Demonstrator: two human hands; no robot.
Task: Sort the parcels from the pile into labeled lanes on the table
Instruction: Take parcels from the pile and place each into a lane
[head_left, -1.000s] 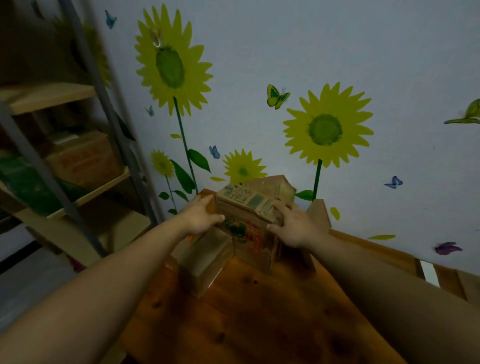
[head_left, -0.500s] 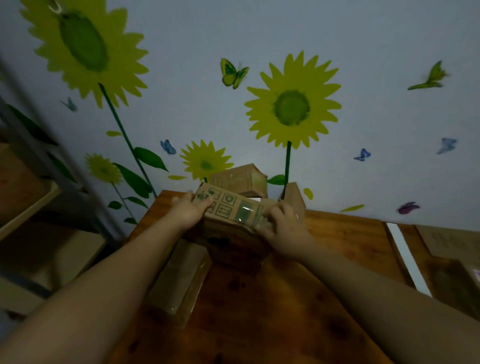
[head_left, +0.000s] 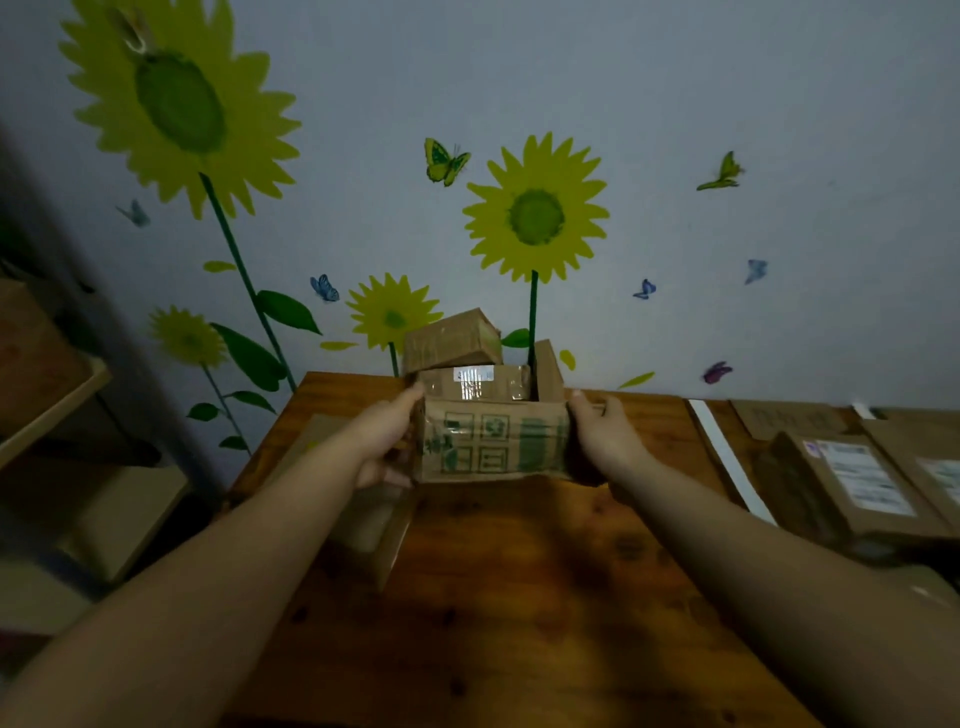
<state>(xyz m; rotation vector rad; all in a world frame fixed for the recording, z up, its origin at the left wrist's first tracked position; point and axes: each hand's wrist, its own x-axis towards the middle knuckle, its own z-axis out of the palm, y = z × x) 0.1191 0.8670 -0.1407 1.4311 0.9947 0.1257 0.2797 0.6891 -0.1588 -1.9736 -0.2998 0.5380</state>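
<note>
Dim room. Grey wall (head_left: 675, 104) with sunflower and butterfly stickers, wooden desk (head_left: 519, 597) set against it. A shelf (head_left: 52, 384) stands far left of the grip.

Left grip (head_left: 387, 441) and right grip (head_left: 605, 441) are both clamped on 1 green-printed box (head_left: 493, 441), 1 at each end, printed face toward me. It looks lifted off the desk, but I cannot be sure.

Just behind the grip is the pile: a taped box (head_left: 475, 384) with a white label, 1 box on top (head_left: 452, 340), and 1 upright box (head_left: 548, 371) touching its right side. A flat parcel (head_left: 374, 525) lies below the left grip.

Well right of the right grip, past a white strip (head_left: 727, 457), labelled parcels (head_left: 852, 483) lie flat. I judge these already sorted. The lane labels are unreadable.

My reading is that the task is partly done. This box is out of the pile but not yet in a lane, and at least 4 parcels are left.
</note>
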